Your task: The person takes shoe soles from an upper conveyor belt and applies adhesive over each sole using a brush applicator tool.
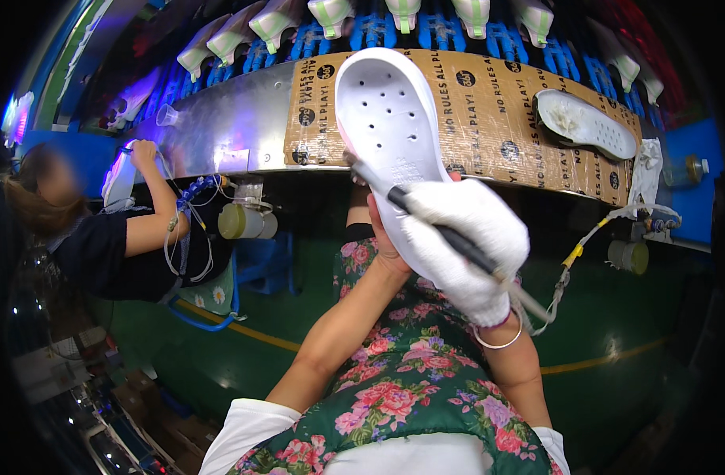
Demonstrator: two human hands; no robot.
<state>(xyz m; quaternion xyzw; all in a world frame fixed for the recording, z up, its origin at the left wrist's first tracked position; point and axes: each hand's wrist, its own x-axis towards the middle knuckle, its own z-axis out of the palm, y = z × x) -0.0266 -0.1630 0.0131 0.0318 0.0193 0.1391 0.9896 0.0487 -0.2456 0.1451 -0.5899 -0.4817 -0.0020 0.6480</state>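
My bare left hand (pixel 388 241) grips a white shoe sole (pixel 390 111) by its edges, holding it upright before me, toe end toward the bench. Small round holes dot its upper part. My right hand (pixel 473 226), in a white knit glove, is closed around a black-handled, pen-like tool (pixel 464 249). The tool's tip lies near the sole's left edge at mid-length and is blurred; I cannot tell whether it touches. From the tool's rear end a pale hose (pixel 538 313) runs off to the right. Part of the sole's heel end is hidden behind the glove.
Printed brown cardboard (pixel 489 119) covers the metal bench (pixel 228 127). Another white sole (pixel 588 123) lies on it at right, near a rag (pixel 646 170) and a clear bottle (pixel 685 170). Shoes on blue holders (pixel 374 32) line the back. A co-worker (pixel 117 206) sits at left.
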